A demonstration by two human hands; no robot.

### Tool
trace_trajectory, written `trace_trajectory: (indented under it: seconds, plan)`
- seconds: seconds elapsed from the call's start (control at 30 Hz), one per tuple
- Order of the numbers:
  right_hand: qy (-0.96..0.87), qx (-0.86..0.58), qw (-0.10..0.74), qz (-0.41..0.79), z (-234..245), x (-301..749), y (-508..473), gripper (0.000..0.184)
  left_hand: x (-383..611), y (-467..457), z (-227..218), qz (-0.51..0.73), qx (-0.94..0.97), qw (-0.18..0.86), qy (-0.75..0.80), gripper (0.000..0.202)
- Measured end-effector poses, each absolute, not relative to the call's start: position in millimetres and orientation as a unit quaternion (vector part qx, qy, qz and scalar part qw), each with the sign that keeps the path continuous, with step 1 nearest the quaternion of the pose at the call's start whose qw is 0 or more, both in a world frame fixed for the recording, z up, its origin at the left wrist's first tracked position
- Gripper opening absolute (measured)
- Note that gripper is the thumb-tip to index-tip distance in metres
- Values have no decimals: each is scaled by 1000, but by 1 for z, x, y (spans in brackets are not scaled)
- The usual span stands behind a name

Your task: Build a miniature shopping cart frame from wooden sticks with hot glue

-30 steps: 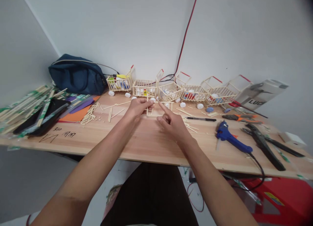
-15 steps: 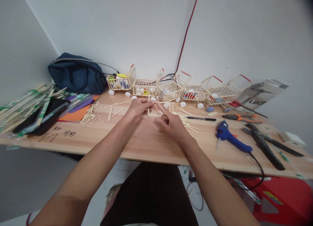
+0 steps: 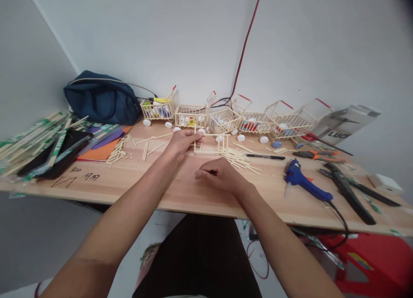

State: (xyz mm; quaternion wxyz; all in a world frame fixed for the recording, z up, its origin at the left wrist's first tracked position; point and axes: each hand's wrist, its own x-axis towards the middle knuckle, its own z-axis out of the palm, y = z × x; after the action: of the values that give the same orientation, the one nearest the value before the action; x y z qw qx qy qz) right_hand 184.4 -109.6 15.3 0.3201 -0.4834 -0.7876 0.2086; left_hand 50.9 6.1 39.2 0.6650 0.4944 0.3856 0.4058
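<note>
My left hand [image 3: 182, 144] pinches the left end of a small frame of thin wooden sticks [image 3: 209, 152], holding it just above the table. The frame is a see-through box shape with one stick rising past its left corner. Nearer to me, my right hand [image 3: 222, 174] is apart from the frame, low over the table, its fingers curled and the thumb and fingertips together. Whether anything small is between them I cannot make out. Cut sticks [image 3: 240, 162] lie in a loose pile just beyond my right hand.
Several miniature stick shopping carts [image 3: 258, 121] with white wheels line the wall. On the right lie a blue glue gun [image 3: 306, 182], a black pen [image 3: 267, 156], pliers [image 3: 319, 155] and black-handled cutters [image 3: 350, 194]. Leftward are bundled sticks [image 3: 30, 134], coloured sheets [image 3: 101, 149] and a blue bag [image 3: 103, 98].
My right hand has drawn back from the frame toward me, and its extended index finger has curled in. The left hand still holds the frame in nearly the same place.
</note>
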Motion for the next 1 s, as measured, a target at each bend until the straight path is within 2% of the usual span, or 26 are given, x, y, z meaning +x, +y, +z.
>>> trace_trajectory:
  seconds: [0.1,0.3,0.43,0.53,0.6,0.7,0.77,0.83,0.93,1.0]
  plan:
    - [-821,-436,292,226,16,182,-110,51,51,8,38,406,489,670,383,32]
    - [-842,-422,260,215,16,176,-110,46,50,10,37,405,481,684,371,25]
    - [-839,-418,270,220,16,174,-112,46,49,9,40,400,474,694,367,23]
    - [-804,-430,344,226,20,178,-115,46,47,9,42,402,469,698,362,22]
    - [-731,-456,468,197,24,185,-115,46,47,10,42,404,468,699,359,20]
    - [-524,-503,679,108,28,204,-110,46,47,11,42,404,468,701,354,20]
    - [-394,-522,751,92,28,219,-103,45,47,11,42,399,472,703,351,20]
    - [-332,-546,759,129,26,232,-95,47,47,11,41,392,478,705,347,22]
    - [-350,-595,687,228,20,238,-87,57,47,11,41,382,490,706,340,24]
    - [-388,-596,641,287,16,236,-85,59,47,11,40,380,494,705,338,26]
